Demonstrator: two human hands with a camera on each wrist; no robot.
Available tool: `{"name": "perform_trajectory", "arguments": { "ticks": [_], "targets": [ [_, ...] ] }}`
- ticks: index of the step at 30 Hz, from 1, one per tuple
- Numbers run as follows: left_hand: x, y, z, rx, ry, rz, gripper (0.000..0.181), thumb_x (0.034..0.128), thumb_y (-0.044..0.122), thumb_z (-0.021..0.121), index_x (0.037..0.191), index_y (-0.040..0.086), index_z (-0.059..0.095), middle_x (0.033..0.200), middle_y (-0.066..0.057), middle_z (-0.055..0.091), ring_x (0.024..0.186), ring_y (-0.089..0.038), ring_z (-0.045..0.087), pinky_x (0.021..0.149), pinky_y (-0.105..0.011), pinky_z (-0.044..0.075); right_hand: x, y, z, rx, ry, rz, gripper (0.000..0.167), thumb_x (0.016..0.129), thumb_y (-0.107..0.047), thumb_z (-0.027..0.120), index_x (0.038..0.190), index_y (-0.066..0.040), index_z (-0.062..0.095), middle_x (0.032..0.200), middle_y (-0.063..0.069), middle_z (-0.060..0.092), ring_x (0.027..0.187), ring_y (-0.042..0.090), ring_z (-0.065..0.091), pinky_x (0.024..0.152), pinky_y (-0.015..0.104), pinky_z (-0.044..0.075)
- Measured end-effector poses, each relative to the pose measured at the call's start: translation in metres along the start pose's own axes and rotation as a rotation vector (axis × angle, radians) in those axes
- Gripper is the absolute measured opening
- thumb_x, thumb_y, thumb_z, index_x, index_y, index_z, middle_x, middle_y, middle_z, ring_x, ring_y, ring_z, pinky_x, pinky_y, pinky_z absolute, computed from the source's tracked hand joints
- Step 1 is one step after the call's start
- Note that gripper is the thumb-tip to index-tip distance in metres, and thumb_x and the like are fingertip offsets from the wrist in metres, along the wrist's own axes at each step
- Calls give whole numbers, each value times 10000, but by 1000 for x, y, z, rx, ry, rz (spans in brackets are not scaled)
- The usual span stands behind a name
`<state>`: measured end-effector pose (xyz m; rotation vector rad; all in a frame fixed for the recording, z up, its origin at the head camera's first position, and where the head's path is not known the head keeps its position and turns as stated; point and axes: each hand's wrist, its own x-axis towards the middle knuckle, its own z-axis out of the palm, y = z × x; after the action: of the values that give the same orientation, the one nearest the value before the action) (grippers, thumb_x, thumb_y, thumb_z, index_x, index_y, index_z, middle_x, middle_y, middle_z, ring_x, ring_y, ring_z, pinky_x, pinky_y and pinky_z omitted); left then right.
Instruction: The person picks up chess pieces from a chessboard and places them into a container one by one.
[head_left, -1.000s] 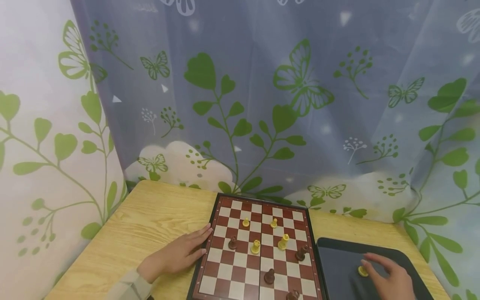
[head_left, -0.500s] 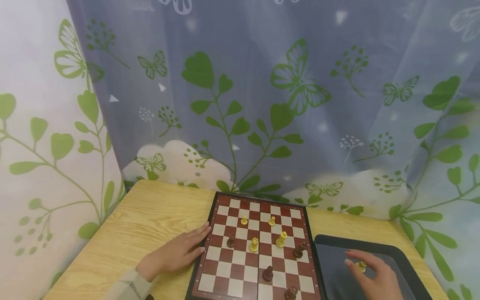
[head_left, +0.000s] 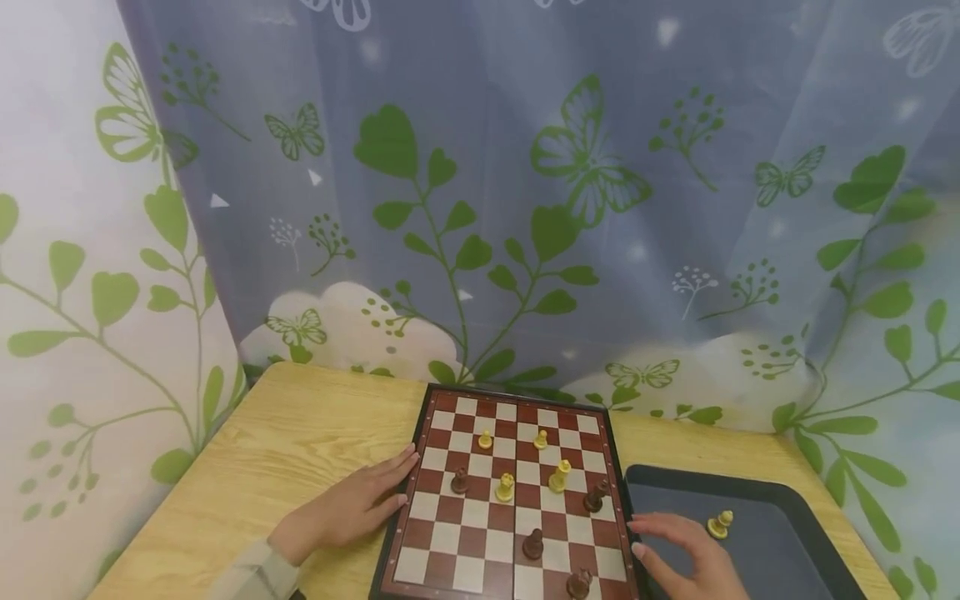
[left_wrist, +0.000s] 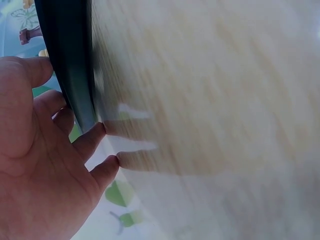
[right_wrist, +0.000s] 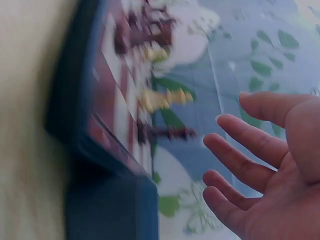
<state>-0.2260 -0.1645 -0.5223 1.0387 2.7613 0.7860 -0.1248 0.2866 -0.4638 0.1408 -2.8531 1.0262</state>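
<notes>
My left hand [head_left: 358, 508] rests on the table with its straight fingers touching the left edge of a red-and-white chessboard [head_left: 471, 540]. In the left wrist view, the fingertips meet the board's dark side and the tabletop. My right hand [head_left: 690, 554] hovers at the board's right edge, over the near left part of a dark tray [head_left: 780, 550]; its fingers are spread and hold nothing. A yellow chess piece [head_left: 720, 524] sits in the tray, just beyond that hand. On the board, the dark chess piece [head_left: 596, 497] at the right is nearest to the right fingertips.
Several other pieces stand on the board: yellow ones [head_left: 559, 476] toward the far half, dark ones [head_left: 533, 543] nearer and to the left. Wooden tabletop [head_left: 315, 417] extends left. A patterned curtain [head_left: 495, 208] hangs behind the table.
My right hand has moved left, away from the yellow piece in the tray to the board's edge. That piece is now fully visible. The left hand has stayed at the board.
</notes>
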Motion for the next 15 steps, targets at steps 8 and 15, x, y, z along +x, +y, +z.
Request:
{"name": "perform_trajectory", "arguments": {
  "ticks": [8, 15],
  "targets": [
    [5, -3, 3, -21, -10, 1, 593, 1103, 350, 410, 1585, 18, 312, 1668, -169, 239, 1478, -431, 336, 1161, -647, 308, -1, -10, 29, 99, -241, 7, 287, 949, -303, 718, 1189, -146, 734, 1272, 150, 660, 1263, 527, 491, 992, 677, 446],
    [-1, -3, 1, -4, -1, -18, 589, 1103, 347, 404, 1582, 15, 320, 1668, -164, 246, 1475, -422, 349, 1159, -644, 315, 6, 1, 49, 84, -367, -216, 288, 1003, -290, 650, 1229, -127, 725, 1259, 134, 682, 1242, 253, 539, 924, 557, 505]
  ]
}}
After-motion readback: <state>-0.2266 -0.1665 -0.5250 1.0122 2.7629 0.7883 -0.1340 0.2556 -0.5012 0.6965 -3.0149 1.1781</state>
